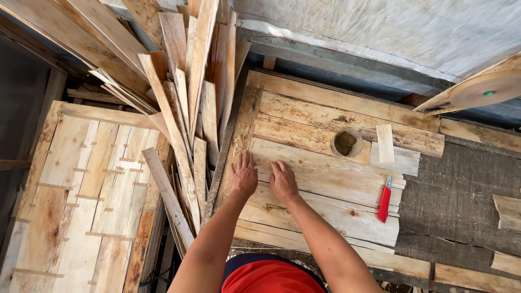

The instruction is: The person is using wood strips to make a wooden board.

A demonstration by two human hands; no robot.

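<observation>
My left hand (243,173) and my right hand (283,179) lie flat, fingers together, side by side on a layer of rough wooden planks (320,179) on the work surface. Neither hand holds anything. The left hand rests near the left edge of the planks, by a dark long strip (234,144). A red-handled utility knife (385,198) lies on the planks to the right of my hands. Beyond them sits a small round container (346,142) with dark greenish stuff inside, and a short pale wood offcut (385,143) lies beside it.
A heap of thin wood slats (184,87) leans at the upper left. Joined board panels (87,190) lie lower left. Dark coarse matting (456,190) covers the bench at right, with wood scraps (509,211). A round wooden disc (483,89) juts in at upper right.
</observation>
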